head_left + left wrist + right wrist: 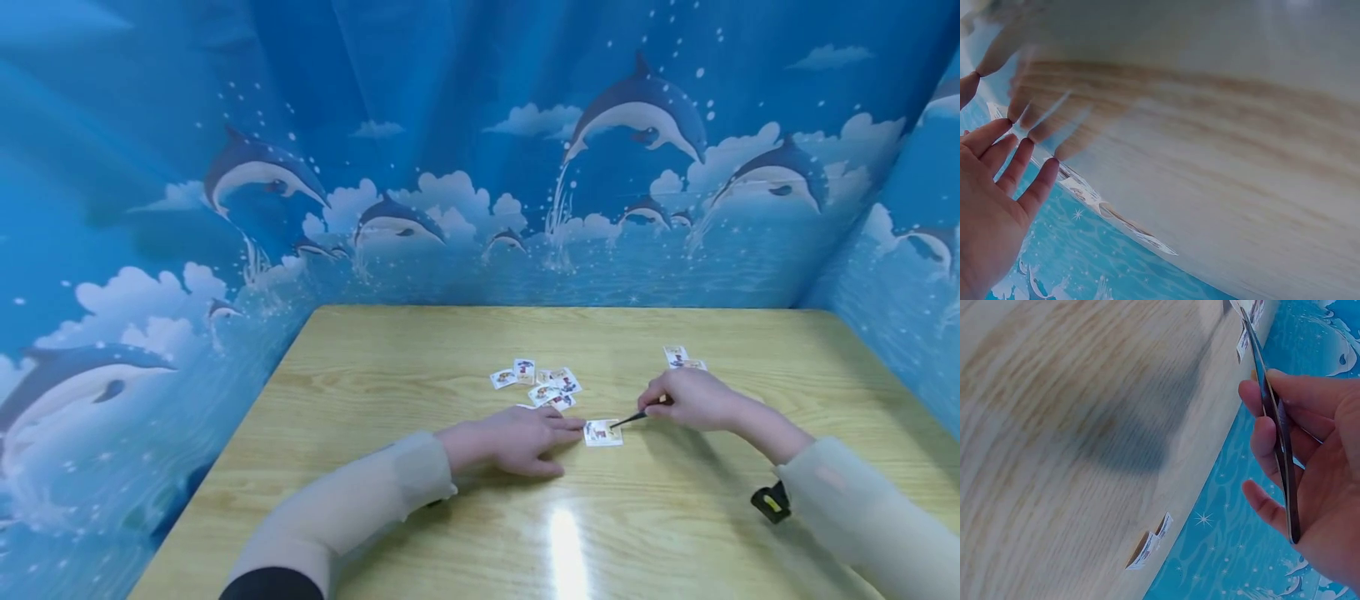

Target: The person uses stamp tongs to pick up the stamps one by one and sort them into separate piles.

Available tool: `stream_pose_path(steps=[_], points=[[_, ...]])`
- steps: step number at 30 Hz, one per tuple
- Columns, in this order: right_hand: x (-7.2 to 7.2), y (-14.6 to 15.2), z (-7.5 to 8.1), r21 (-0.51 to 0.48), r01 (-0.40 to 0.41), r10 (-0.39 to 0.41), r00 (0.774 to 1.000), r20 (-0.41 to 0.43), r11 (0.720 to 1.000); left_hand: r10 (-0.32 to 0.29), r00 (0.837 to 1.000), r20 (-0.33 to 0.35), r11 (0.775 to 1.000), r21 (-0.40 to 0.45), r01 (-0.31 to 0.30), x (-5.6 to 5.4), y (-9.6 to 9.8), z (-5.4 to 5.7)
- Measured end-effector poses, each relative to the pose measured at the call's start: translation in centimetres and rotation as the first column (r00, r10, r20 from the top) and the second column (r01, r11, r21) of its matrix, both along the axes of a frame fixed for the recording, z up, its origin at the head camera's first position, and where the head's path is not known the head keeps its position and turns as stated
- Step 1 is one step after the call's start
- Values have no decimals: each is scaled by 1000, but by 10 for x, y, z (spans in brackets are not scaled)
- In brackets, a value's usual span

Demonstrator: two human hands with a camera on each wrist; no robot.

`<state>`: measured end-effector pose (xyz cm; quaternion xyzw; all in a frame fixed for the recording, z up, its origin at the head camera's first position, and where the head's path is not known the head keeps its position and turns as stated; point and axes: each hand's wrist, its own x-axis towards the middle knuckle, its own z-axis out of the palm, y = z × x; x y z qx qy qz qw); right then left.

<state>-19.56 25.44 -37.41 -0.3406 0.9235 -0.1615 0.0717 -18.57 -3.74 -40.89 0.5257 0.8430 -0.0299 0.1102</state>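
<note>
My right hand (693, 398) pinches a pair of dark metal tweezers (1282, 440) between thumb and fingers. The tweezers' tips reach down to a small white printed card (602, 434) that lies flat on the wooden table. Whether the tips grip anything on it is too small to tell. From the other side, my left hand (525, 442) rests on the table, its fingertips at the card's left edge. The left wrist view shows the fingers of this hand (991, 209) straight and slightly spread, touching the tabletop.
Several similar printed cards (555, 392) lie loosely overlapping just beyond my left hand. A couple more cards (675, 355) lie beyond my right hand. A blue curtain (480, 250) with dolphins hangs along the back edge of the table (360, 358).
</note>
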Motion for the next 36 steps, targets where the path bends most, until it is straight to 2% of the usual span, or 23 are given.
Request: stream_pose_path(steps=[3, 9, 16, 19, 25, 32, 36], points=[[0, 0, -3, 6, 10, -9, 1000, -19, 1000, -7, 1000, -22, 1000, -15, 7, 0, 1, -1], [-1, -1, -7, 19, 36, -35, 998, -59, 999, -5, 1000, -24, 1000, -20, 4, 0, 3, -1], [-1, -6, -7, 9, 36, -35, 993, -113, 999, -29, 998, -59, 999, -23, 28, 1, 6, -1], [-2, -8, -8, 7, 41, -40, 992, -119, 999, -24, 998, -54, 1000, -18, 23, 1, 7, -2], [0, -5, -8, -11, 64, -65, 996, -65, 998, -11, 999, -37, 1000, -21, 10, 1, 7, -3], [12, 6, -10, -43, 121, -119, 992, 33, 992, -19, 999, -49, 1000, -26, 17, 0, 7, -3], [19, 10, -12, -53, 143, -142, 989, 32, 988, -19, 999, -46, 1000, -23, 18, 0, 6, -4]])
